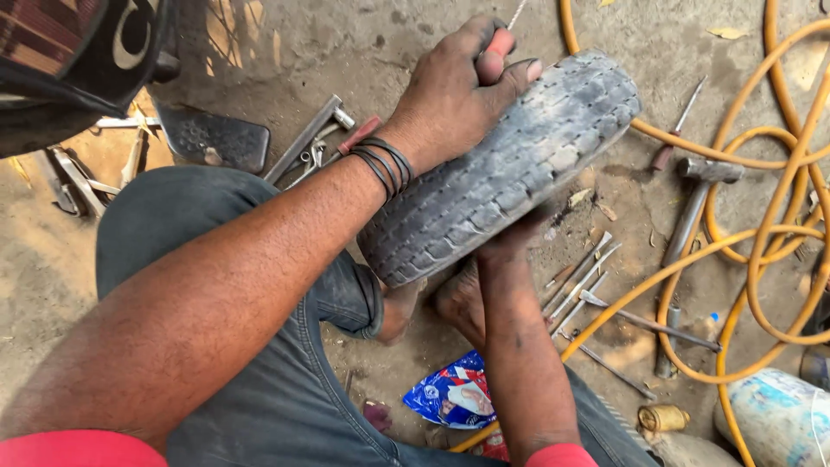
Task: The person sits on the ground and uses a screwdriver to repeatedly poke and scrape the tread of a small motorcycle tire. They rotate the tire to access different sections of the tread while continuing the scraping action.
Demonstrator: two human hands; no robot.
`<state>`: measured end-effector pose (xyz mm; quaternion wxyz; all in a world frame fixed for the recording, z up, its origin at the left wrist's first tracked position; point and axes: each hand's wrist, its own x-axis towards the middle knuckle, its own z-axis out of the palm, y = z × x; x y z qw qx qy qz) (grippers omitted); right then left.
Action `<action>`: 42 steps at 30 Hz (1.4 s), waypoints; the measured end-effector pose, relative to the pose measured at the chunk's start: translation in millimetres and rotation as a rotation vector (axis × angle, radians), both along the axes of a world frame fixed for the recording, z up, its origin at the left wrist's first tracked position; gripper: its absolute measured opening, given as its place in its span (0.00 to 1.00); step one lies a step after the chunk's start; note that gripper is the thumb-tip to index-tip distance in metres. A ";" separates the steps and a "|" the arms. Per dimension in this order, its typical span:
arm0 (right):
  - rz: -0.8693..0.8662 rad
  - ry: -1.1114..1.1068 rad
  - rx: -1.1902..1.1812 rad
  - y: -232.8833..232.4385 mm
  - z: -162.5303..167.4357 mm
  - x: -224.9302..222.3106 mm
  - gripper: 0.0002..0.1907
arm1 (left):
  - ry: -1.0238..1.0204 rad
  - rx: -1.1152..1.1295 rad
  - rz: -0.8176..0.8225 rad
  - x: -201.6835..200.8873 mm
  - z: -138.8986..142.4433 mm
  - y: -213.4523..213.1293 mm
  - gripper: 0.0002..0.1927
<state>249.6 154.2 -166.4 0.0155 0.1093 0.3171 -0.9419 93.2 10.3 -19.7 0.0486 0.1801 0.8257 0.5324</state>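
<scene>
The fingers (pixel 506 65) of the left hand (pixel 454 95) are clenched round a red-handled tool (pixel 499 41), whose thin metal shaft sticks up past the knuckles, and the thumb presses on the tread of the tyre (pixel 501 169). The tyre is small, grey and worn, tilted, and held over the person's lap above the dirt ground (pixel 622 207).

Far left of the tyre, a dark footplate (pixel 212 137) lies on the ground with bits of metal (pixel 73 182) beside it. Nearer the tyre, just left of the left wrist, lie a wrench (pixel 304 138) and a red-tipped tool (pixel 359 134). Black bands (pixel 385 164) circle that wrist.

The right hand (pixel 519 238) is under the tyre's lower edge; the tyre hides its fingers, so I cannot tell whether they grip it or only prop it. Below the tyre, bare feet (pixel 441 298) rest on the ground, and a blue and red wrapper (pixel 454 393) lies just below them.

Right of the tyre, a bunch of metal rods (pixel 579 281) lies near the right forearm. Further right is a hammer (pixel 696 203), and loops of orange hose (pixel 769 233) cross over it. A brass fitting (pixel 661 418) sits low right of the tyre.
</scene>
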 end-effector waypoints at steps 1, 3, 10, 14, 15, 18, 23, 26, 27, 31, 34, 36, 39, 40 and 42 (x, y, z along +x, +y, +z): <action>0.139 -0.036 0.070 -3.5 -7.9 2.3 0.57 | 0.027 -0.066 0.025 -2.8 1.9 -1.8 0.26; 0.302 -0.025 0.124 -5.6 -17.3 7.1 0.58 | 0.043 -0.060 0.046 -5.9 5.1 -5.9 0.27; -0.105 0.130 -0.217 1.3 -21.5 -7.8 0.62 | 0.093 0.025 -0.008 -8.0 9.3 -10.0 0.28; 0.016 -0.031 -0.144 -7.7 -34.5 -2.4 0.65 | 0.117 -0.006 0.007 -11.9 12.3 -9.1 0.30; 0.108 -0.057 -0.085 -8.4 -36.3 0.0 0.66 | 0.084 -0.009 0.001 -12.4 12.4 -9.2 0.30; 0.317 0.099 0.041 -3.9 -29.3 5.9 0.68 | 0.101 0.000 -0.005 -9.6 12.9 -8.0 0.30; -0.140 0.151 -0.302 -3.4 -3.2 -2.0 0.68 | 0.146 0.014 -0.048 -3.5 12.8 -6.0 0.29; -0.149 0.086 -0.228 -6.6 -5.4 -5.0 0.63 | 0.183 0.008 -0.045 -5.8 13.1 -7.3 0.29; -0.103 0.026 -0.192 -6.9 -10.1 -4.0 0.61 | 0.199 0.020 -0.038 -7.1 13.1 -8.0 0.29; 0.178 -0.240 -0.021 -3.8 -32.8 2.6 0.54 | 0.112 0.026 0.024 -7.0 11.7 -9.1 0.28; 0.196 -0.089 -0.053 -3.1 -32.0 14.5 0.50 | 0.072 0.072 -0.009 -4.6 9.7 -6.0 0.28; 0.154 0.088 -0.142 -2.4 -19.6 19.0 0.50 | -0.123 0.318 -0.133 -3.5 6.6 -2.3 0.30; 0.005 0.135 -0.228 0.1 6.1 14.7 0.50 | -0.001 0.444 -0.190 -1.1 7.1 1.6 0.30; -0.053 0.147 -0.243 3.2 14.6 11.0 0.50 | 0.107 0.452 -0.197 0.1 8.9 2.7 0.30; -0.148 0.183 -0.263 10.4 28.1 2.2 0.50 | -0.095 0.401 -0.201 3.9 15.0 4.0 0.31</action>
